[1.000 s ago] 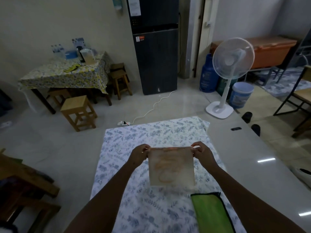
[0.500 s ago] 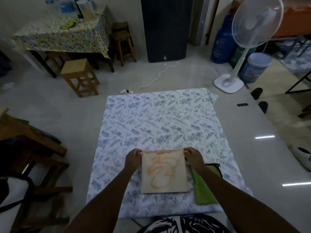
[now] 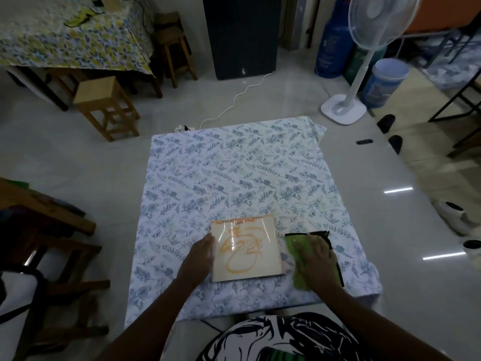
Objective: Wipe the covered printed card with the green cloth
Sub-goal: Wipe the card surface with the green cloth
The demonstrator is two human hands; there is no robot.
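the square cream card with orange scribble under clear plastic [image 3: 246, 250] lay flat on the blue floral sheet [image 3: 234, 178] on the floor. the left hand [image 3: 200, 256] steadied its left edge, fingers flat. the right hand [image 3: 313, 259] pressed spread fingers on the folded green cloth [image 3: 295, 244] just beside, not yet gripping. i judged wiping had not begun; next, gather the cloth and bring it over.

Your card [image 3: 246, 250] lies on the sheet [image 3: 234, 173], cloth [image 3: 299, 256] just right of it. Your left hand [image 3: 199, 256] rests at the card's left edge, right hand [image 3: 313, 259] on the cloth.
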